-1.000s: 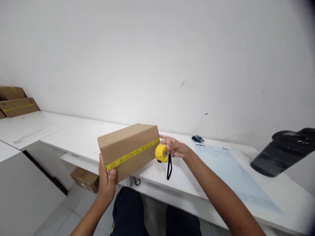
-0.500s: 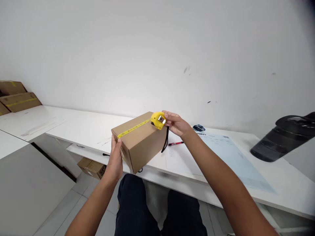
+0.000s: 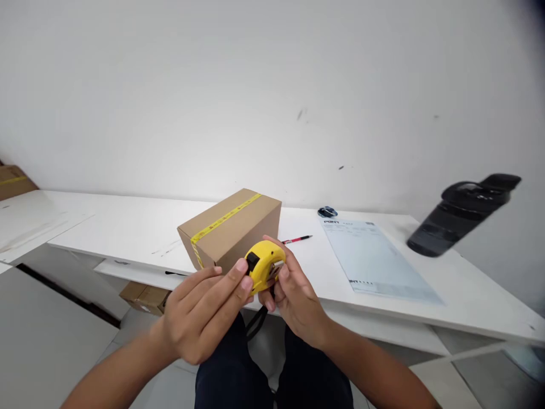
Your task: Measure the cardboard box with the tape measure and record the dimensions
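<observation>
A yellow tape measure [image 3: 261,258] with a black button and a black wrist strap sits in my right hand [image 3: 300,304], whose fingers curl round its body. My left hand [image 3: 202,315] presses its fingertips against the left side of the same tape measure; whether they pinch the blade end cannot be made out. Just behind both hands, a closed cardboard box [image 3: 242,224] rests on the white table [image 3: 123,218], with yellow printed packing tape running along its top and down one end. Neither hand seems to hold the box.
Right of the box lies a red and black pen [image 3: 298,240]. Farther right are a pale blue printed sheet [image 3: 370,258], a small dark bundle [image 3: 327,212] and a tilted black bottle [image 3: 455,218]. Other cartons stand at far left [image 3: 16,180] and under the table [image 3: 145,297].
The box has turned so its taped face is up, and my left hand has let go of it. The tape measure has come down towards me, and both hands now meet on it.
</observation>
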### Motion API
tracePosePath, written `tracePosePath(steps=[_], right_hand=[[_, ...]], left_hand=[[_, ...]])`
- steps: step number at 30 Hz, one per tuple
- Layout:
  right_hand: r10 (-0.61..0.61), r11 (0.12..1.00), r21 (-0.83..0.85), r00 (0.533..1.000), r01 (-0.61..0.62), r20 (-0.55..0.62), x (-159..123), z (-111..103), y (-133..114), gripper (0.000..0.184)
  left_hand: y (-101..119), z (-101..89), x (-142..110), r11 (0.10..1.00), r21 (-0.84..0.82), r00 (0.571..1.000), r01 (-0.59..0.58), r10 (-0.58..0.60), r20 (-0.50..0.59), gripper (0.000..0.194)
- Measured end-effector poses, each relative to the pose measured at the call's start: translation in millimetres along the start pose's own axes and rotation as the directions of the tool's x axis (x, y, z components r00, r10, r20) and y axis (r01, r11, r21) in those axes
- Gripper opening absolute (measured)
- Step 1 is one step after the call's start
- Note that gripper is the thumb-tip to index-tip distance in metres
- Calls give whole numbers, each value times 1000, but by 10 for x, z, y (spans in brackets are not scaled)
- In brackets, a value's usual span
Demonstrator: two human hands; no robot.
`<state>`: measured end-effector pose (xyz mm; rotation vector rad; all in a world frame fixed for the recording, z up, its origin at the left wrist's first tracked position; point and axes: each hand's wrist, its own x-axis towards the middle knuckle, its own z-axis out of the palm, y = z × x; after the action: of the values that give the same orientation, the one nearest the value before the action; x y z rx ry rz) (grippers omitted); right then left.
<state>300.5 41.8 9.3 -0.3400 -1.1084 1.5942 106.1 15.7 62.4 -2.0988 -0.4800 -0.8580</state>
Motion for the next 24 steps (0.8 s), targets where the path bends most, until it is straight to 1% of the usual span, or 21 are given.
tracePosePath(steps=[2, 3, 5, 6, 7, 8, 9, 10, 11, 12, 13, 14, 15, 16, 17, 19, 20, 22, 23, 24], right_hand=[[-35, 999, -31, 999, 36, 28, -10, 1, 10, 55], [-62, 996, -64, 998, 63, 17, 9, -3, 10, 56], [-145, 976, -171, 988, 134, -56, 78, -25, 10, 55], [-209, 954, -243, 972, 178, -110, 120, -46, 14, 55], [-287, 920, -320, 944, 224, -164, 165, -75, 22, 55], [-371, 877, -399, 906, 269, -205, 208, -113, 33, 56], [-458, 822, -477, 858, 310, -232, 250, -158, 47, 57], [-539, 759, -556, 807, 340, -242, 288, -207, 63, 57], [-611, 684, -636, 757, 357, -232, 322, -257, 79, 56], [-669, 600, -714, 715, 360, -202, 350, -302, 94, 54], [-713, 510, -785, 684, 353, -155, 373, -337, 109, 52], [-744, 414, -842, 662, 346, -94, 391, -359, 121, 50], [-765, 319, -883, 643, 345, -25, 405, -366, 132, 48], [-774, 234, -906, 631, 353, 46, 417, -359, 142, 48], [-774, 167, -914, 624, 370, 111, 429, -341, 150, 48], [-765, 74, -907, 607, 415, 215, 459, -288, 165, 49], [-761, 47, -901, 600, 431, 247, 479, -263, 173, 50], [-756, 30, -899, 599, 436, 266, 527, -232, 186, 51], [-754, 34, -903, 604, 429, 259, 553, -228, 193, 51], [-750, 44, -906, 614, 421, 248, 578, -232, 200, 51]], left_hand=[[-78, -57, 63, 999, 7, 999, -38, 37, 32, 26], [-137, -72, 86, 998, 18, 997, -61, 60, 45, 26], [-321, -52, 101, 993, 39, 991, -113, 110, 80, 28], [-446, -12, 90, 990, 55, 987, -130, 124, 101, 29], [-591, 46, 64, 989, 75, 984, -128, 118, 134, 28], [-752, 116, 26, 990, 99, 980, -98, 79, 181, 27], [-923, 195, -22, 992, 122, 972, -35, 6, 233, 23], [-1098, 276, -76, 988, 142, 950, 63, -103, 296, 19], [-1269, 356, -132, 970, 154, 904, 190, -234, 358, 19], [-1426, 430, -186, 937, 149, 835, 317, -350, 424, 21], [-1564, 496, -233, 889, 137, 749, 436, -443, 492, 23], [-1678, 553, -269, 834, 121, 660, 539, -507, 554, 26], [-1764, 600, -293, 778, 106, 577, 619, -543, 611, 28], [-1824, 634, -303, 727, 98, 504, 680, -560, 658, 31], [-1861, 658, -299, 683, 91, 442, 725, -562, 699, 33], [-1880, 674, -256, 619, 78, 344, 782, -533, 773, 39], [-1873, 673, -222, 596, 80, 301, 799, -512, 805, 42], [-1847, 677, -152, 568, 120, 222, 814, -495, 840, 48], [-1833, 692, -123, 563, 160, 191, 811, -512, 837, 50], [-1823, 718, -104, 559, 203, 171, 804, -545, 821, 51]])
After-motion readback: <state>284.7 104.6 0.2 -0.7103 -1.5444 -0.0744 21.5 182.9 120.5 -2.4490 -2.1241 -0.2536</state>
